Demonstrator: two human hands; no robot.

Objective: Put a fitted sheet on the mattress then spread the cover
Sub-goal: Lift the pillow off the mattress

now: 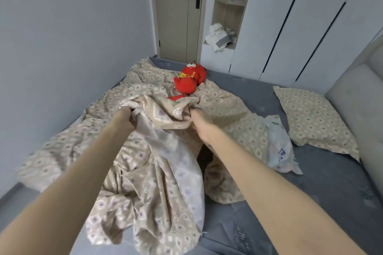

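Note:
A beige patterned cover (145, 172) lies crumpled across the left and middle of the bed. Both my arms reach forward over it. My left hand (124, 116) is closed on a bunched edge of the cover, and my right hand (199, 120) grips the same raised fold a little to the right. The held fold is lifted above the bed. The mattress (321, 182) is covered in blue-grey fabric and shows bare at the right and front. Whether that fabric is the fitted sheet I cannot tell.
A red plush toy (189, 79) lies on the cover at the far end. A matching pillow (315, 118) rests by the padded headboard (360, 97) at right. A crumpled whitish cloth (279, 147) lies beside the pillow. A wall runs along the left; door and wardrobe stand behind.

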